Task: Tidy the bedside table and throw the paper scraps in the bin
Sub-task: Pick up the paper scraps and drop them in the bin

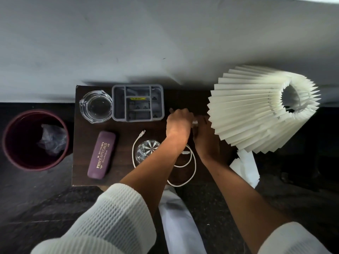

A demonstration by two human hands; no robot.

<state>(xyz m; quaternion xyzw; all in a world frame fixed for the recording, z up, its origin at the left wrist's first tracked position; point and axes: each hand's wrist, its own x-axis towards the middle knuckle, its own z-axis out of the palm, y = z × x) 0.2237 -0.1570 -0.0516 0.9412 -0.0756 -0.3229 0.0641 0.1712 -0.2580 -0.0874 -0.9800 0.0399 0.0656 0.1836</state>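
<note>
My left hand [178, 123] and right hand [205, 136] were close together on the dark bench [124, 129], just right of the grey organiser [114, 103]. The left hand's fingers were curled downward with its back to me. The right hand lay in the shadow of the pleated lamp shade [256, 110], further right of the organiser. A small white scrap [194, 122] showed between the two hands, but I could not tell which hand gripped it, or whether either was closed on it.

More white paper [245, 165] lay well to the organiser's right and nearer me, under the shade at the bench's edge. The glass ashtray [96, 107] touched the organiser's left side. Nearer me from the organiser lay the purple spectacle case [101, 154], the cut-glass tumbler [146, 151] and a looped white cable [194, 162]. The dark red bin [36, 112] stood on the floor far left of the organiser, with crumpled clear plastic [53, 139] inside.
</note>
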